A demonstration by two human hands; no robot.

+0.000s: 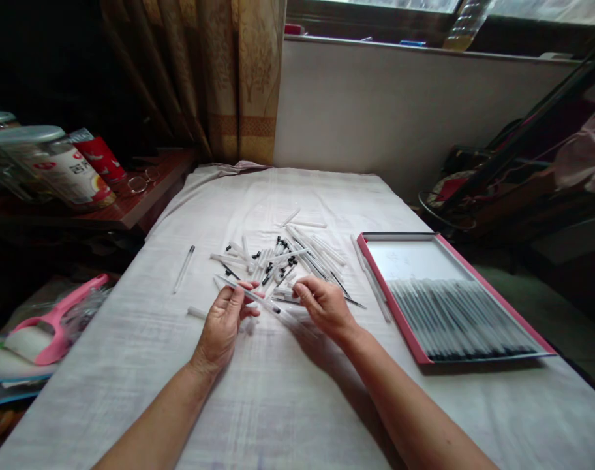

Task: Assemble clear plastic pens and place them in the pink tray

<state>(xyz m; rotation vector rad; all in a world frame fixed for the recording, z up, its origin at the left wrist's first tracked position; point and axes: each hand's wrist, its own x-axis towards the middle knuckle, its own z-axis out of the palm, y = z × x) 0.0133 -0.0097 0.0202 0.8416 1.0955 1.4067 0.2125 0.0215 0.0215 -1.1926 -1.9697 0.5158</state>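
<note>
My left hand (pixel 224 323) pinches a clear pen barrel (pixel 246 294) that lies slanted across its fingertips. My right hand (pixel 324 303) rests knuckles-up beside it, fingers curled onto pen parts at the near edge of a loose pile of clear tubes, refills and black caps (pixel 282 258) spread on the white cloth. What the right fingers grip is hidden. A red-rimmed tray (pixel 370 267) to the right holds a neat row of assembled pens (pixel 458 320).
A single pen (pixel 184 267) lies apart to the left of the pile. A side table at left carries jars (pixel 57 166) and glasses. A pink-handled tool (pixel 57 320) lies lower left. Curtain and wall stand behind; clutter and a dark frame at right.
</note>
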